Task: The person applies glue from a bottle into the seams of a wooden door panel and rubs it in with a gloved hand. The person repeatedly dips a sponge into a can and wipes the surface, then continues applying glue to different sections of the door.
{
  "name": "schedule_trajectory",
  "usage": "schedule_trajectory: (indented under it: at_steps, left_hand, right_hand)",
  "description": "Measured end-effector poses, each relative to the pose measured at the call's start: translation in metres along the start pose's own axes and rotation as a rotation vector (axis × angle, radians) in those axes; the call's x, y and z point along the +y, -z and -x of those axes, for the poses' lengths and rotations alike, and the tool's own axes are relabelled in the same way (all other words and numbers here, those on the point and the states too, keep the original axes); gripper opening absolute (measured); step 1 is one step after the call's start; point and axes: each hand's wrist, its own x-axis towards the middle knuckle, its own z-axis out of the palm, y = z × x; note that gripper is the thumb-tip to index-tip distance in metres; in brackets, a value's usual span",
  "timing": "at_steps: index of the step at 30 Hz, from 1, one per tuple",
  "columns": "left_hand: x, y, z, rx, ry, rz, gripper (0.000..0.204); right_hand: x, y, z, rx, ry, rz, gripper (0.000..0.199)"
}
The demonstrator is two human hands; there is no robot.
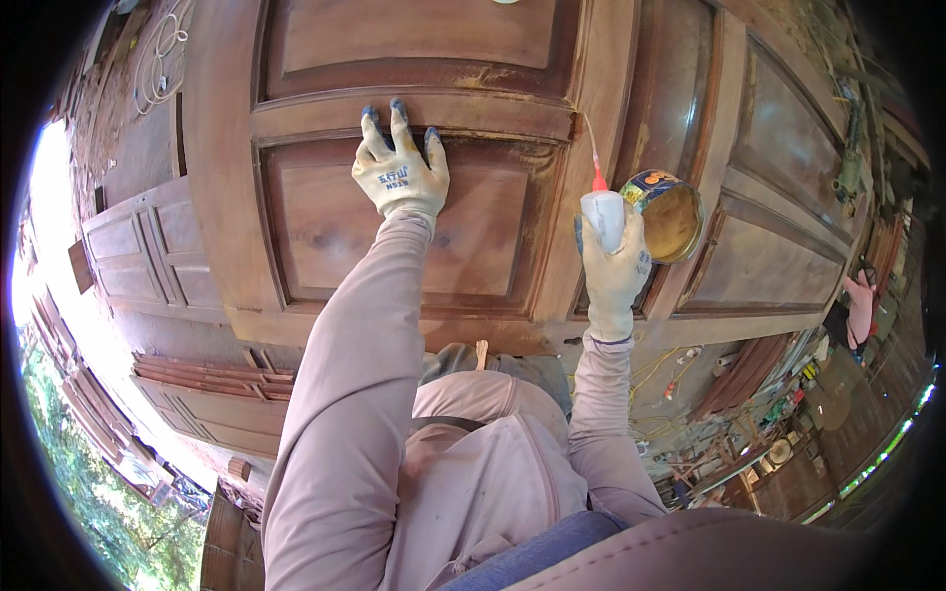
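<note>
In front of me lies a large brown wooden panelled door (222,148), with yellowish-brown smears along some of its frame joints. My left hand (402,179), in a white work glove with blue-stained fingertips, rests on a rail between two panels, fingers spread and holding nothing. My right hand (615,271), gloved too, is closed around a white squeeze bottle (602,219). The bottle has a red cap (598,179) and a long thin tip, which points up to a joint in the frame. Beside the bottle stands a tin can (642,185) with brownish paste inside.
More panelled doors (148,246) lie at the left. Stacked wooden strips (212,374) sit nearer on that side. Tools and yellow cords (650,379) clutter the lower right. Another person in a pink top (860,303) is at the far right. A pale cable coil (158,64) lies at the upper left.
</note>
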Motion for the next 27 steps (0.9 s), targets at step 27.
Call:
schedule_trajectory:
  at_steps: [27]
  left_hand:
    - [0.001, -0.001, 0.0, -0.07, 0.023, -0.036, 0.067]
  right_hand:
    - [-0.007, -0.007, -0.019, -0.052, 0.002, 0.113, 0.045]
